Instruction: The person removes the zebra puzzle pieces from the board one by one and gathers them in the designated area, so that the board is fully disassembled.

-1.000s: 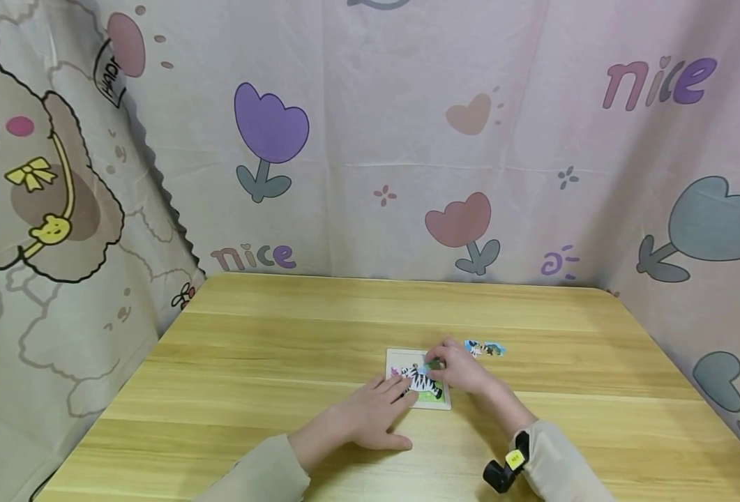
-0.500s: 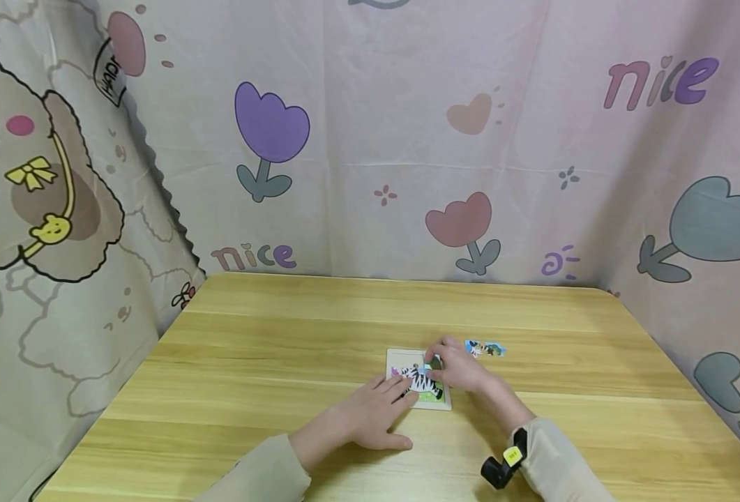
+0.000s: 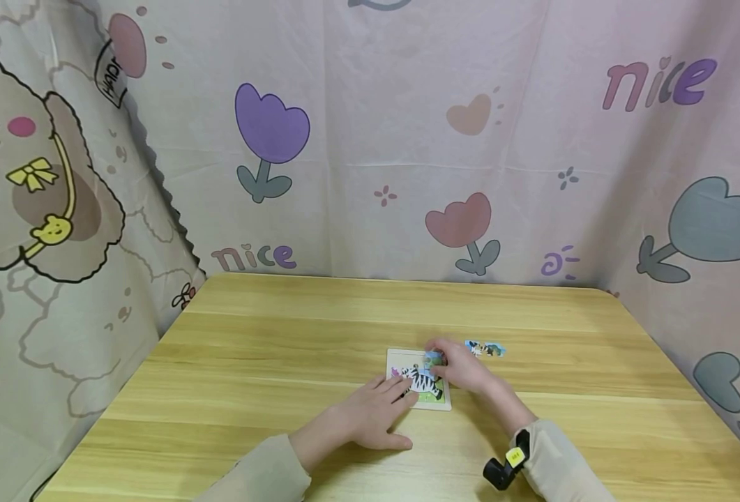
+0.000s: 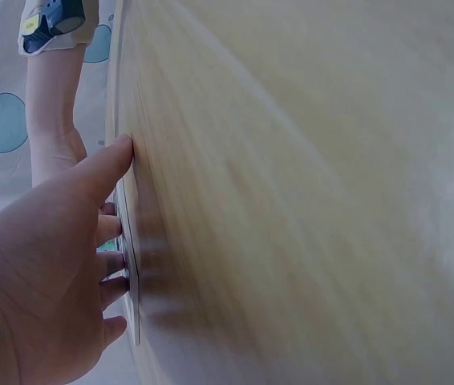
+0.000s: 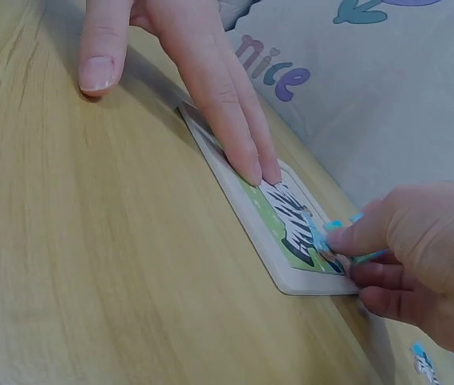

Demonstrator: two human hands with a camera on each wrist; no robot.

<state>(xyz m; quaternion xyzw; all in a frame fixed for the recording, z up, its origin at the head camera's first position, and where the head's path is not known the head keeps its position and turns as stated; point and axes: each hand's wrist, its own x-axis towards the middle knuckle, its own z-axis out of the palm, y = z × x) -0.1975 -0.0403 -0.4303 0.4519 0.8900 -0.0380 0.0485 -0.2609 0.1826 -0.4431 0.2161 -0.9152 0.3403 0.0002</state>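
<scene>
The desk (image 3: 250, 348) has a yellowish surface with wood grain, and its far corners are rounded. On it lies a puzzle board (image 3: 403, 353) with a pale border. Near this board, to the right and farther back, small colourful puzzle pieces (image 3: 494, 349) lie on the surface too.

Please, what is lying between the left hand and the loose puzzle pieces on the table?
The puzzle board, then the right hand, partly over it; the head view shows this.
</scene>
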